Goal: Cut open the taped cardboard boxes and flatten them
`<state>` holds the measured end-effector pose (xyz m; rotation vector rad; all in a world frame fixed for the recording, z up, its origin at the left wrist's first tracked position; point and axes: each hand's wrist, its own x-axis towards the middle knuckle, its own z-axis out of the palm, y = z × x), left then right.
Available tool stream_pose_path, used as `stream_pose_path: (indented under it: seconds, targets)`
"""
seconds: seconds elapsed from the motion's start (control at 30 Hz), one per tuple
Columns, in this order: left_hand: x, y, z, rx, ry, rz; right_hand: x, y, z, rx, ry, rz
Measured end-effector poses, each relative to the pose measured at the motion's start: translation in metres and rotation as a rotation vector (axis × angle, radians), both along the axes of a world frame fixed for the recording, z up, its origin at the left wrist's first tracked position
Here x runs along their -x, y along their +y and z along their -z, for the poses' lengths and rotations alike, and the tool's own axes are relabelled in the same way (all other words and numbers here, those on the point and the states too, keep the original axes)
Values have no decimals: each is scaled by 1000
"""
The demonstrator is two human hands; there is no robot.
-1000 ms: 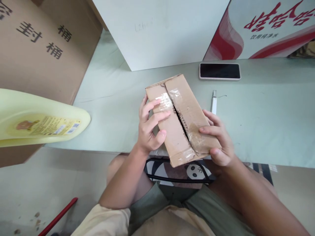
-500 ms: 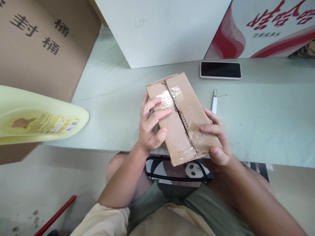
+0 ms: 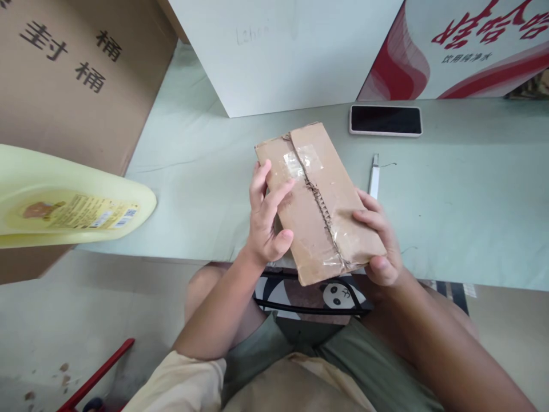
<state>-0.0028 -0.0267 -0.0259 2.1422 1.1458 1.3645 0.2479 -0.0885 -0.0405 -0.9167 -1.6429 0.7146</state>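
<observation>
A small brown cardboard box (image 3: 309, 229) is held tilted above the table's front edge. Its two top flaps meet at a ragged, torn seam, with bits of clear tape across it. My left hand (image 3: 266, 220) rests along the box's left side, index finger pressing on the left flap near the tape. Around the lower right corner, my right hand (image 3: 381, 237) grips the box with its thumb at the near end and fingers on top. Just beyond the right hand lies a white utility knife (image 3: 374, 177), partly hidden by the fingers.
Behind the box lies a phone (image 3: 386, 120) on the green-covered table (image 3: 472, 217). A tall white box (image 3: 291, 57), a red-and-white carton (image 3: 463, 51) and a large brown carton (image 3: 86, 109) line the back and left. A yellow bottle (image 3: 72, 200) juts in from the left.
My left hand has shifted slightly right and its fingers have drawn back from the tape, uncovering it. The gap between the flaps looks narrower. The right hand holds nearly the same place.
</observation>
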Motion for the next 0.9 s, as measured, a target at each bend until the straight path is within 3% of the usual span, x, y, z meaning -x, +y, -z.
stream_pose_path:
  seconds: [0.13, 0.23, 0.53, 0.9]
  targets:
    - [-3, 2, 4, -84, -7, 41, 1, -1, 7, 83, 43, 15]
    - [-1, 6, 7, -146, 14, 74, 2, -1, 7, 59, 84, -35]
    - [-2, 7, 9, -162, 14, 86, 11, -8, -7, 163, 197, -41]
    - [-4, 4, 6, -167, 41, 46, 11, -10, -28, 198, 174, -45]
